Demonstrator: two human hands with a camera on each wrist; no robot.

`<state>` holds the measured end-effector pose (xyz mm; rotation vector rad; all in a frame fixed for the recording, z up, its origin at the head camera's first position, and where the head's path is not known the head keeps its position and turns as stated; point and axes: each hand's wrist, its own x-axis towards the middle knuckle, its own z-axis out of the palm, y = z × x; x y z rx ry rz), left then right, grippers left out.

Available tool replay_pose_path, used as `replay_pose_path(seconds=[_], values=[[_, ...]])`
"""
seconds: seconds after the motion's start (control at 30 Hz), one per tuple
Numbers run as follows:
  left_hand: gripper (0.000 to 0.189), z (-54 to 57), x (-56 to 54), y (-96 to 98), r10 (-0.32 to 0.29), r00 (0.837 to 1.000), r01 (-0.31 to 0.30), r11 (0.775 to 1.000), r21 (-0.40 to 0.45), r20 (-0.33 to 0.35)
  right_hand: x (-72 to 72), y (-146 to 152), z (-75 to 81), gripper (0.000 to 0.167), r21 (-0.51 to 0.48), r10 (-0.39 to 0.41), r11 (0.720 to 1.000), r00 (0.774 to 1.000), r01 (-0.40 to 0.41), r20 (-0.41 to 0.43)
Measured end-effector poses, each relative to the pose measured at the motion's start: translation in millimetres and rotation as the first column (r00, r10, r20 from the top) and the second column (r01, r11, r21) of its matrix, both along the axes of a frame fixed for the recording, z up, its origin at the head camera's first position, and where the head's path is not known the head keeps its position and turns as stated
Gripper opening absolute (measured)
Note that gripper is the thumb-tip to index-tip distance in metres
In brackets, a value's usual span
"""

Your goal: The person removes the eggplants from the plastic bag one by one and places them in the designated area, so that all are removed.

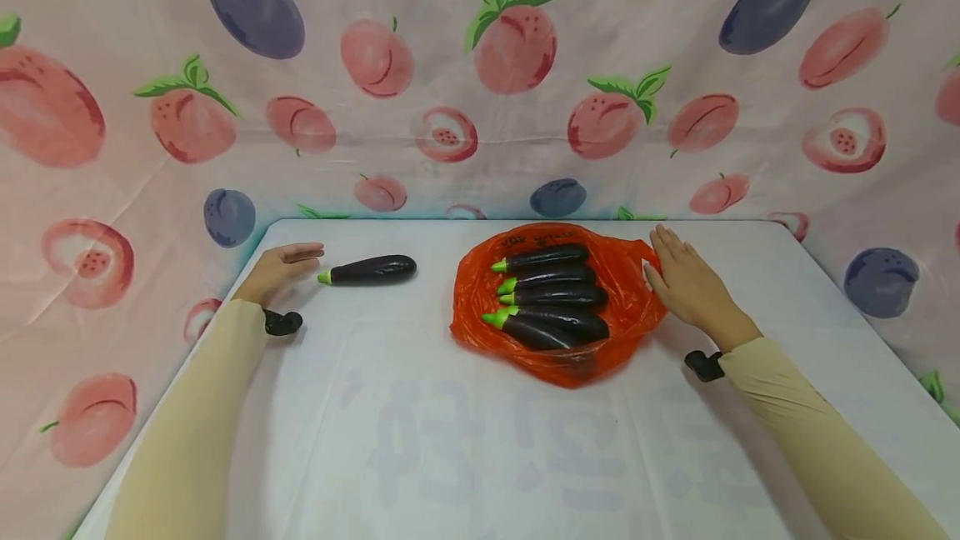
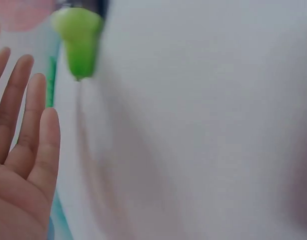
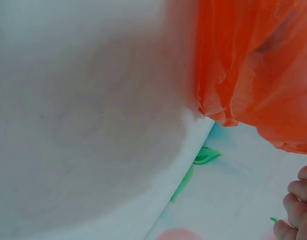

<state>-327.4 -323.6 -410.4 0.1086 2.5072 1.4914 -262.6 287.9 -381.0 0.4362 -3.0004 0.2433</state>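
On the white table, a single dark eggplant (image 1: pixel 373 271) lies on its side at the left, its green stem end toward my left hand (image 1: pixel 279 272). That hand is just beside the stem (image 2: pixel 83 45) with fingers extended; the left wrist view shows its palm holding nothing. An open red plastic bag (image 1: pixel 480 273) lies near the middle with several eggplants (image 1: pixel 558 297) side by side in it, green ends to the left. My right hand (image 1: pixel 693 286) is at the bag's right edge, fingers straight; whether it touches the plastic is unclear. The red bag (image 3: pixel 273 75) also fills the upper right of the right wrist view.
A fruit-patterned cloth (image 1: pixel 450 48) hangs behind the table and along its sides. Faint mirrored lettering shows on the white tabletop (image 1: pixel 337 440) near the front. Each wrist carries a small black camera (image 1: pixel 283 322).
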Motion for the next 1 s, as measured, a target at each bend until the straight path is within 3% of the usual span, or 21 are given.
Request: replay_pose_path(seconds=[0.1, 0.2, 0.33, 0.43, 0.67, 0.87, 1.0], values=[[0.057, 6.5, 2.3, -0.8, 0.016, 1.000, -0.013, 0.992, 0.129, -0.021, -0.2, -1, 1.2, 0.061, 0.006, 0.001, 1.000, 1.000, -0.001, 0.001], [0.057, 13.4, 3.9, 1.6, -0.002, 0.999, 0.014, 0.963, 0.271, -0.044, 0.1, -1, 2.8, 0.061, 0.008, -0.002, 1.000, 1.000, 0.002, 0.005], [0.054, 26.0, 7.1, 11.8, -0.029, 0.999, 0.043, 0.935, 0.353, -0.046, 0.8, -1, 4.4, 0.061, 0.009, -0.005, 1.000, 1.000, 0.005, 0.006], [0.052, 37.2, 11.0, 23.7, -0.051, 0.997, 0.064, 0.943, 0.326, -0.050, 0.6, -1, 5.1, 0.061, 0.006, -0.006, 1.000, 1.000, 0.006, 0.004], [0.041, 60.5, 21.0, 59.1, -0.125, 0.985, 0.156, 0.933, 0.324, -0.114, 0.3, 1, 4.4, 0.061, -0.003, -0.001, 1.000, 1.000, 0.001, 0.005], [0.043, 75.1, 26.5, 93.3, -0.219, 0.967, 0.241, 0.952, 0.188, -0.134, 1.5, 2, 3.8, 0.062, -0.014, -0.002, 1.000, 1.000, 0.002, 0.009], [0.043, 85.8, 32.5, 117.7, -0.295, 0.949, 0.307, 0.945, 0.114, -0.109, 2.3, 3, 3.2, 0.061, -0.017, -0.002, 1.000, 1.000, 0.003, 0.005]])
